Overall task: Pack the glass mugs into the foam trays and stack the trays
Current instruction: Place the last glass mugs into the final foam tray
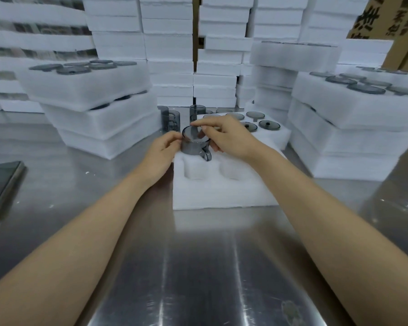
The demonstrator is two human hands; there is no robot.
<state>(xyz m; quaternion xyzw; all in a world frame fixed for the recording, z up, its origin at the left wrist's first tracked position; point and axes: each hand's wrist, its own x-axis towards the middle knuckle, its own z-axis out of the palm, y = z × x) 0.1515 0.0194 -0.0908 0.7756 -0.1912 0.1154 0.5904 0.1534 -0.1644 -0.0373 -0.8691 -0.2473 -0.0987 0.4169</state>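
A smoky grey glass mug [193,144] stands upright at the far left corner of a white foam tray [224,189], its handle toward me. My left hand [163,151] pinches the mug's left rim and wall. From the other side, my right hand [224,137] holds it, fingers over the rim and on the right wall. Two round pockets in the near part of the tray are bare. Behind it lies another foam tray [278,135] with mugs sunk in its pockets. Loose grey mugs [171,118] stand on the steel table just beyond.
Filled foam tray stacks rise at the left [90,100] and right [353,128]. Tall piles of white foam [170,50] form a wall at the back, with cardboard boxes [386,17] top right. A phone [0,184] lies at the left table edge.
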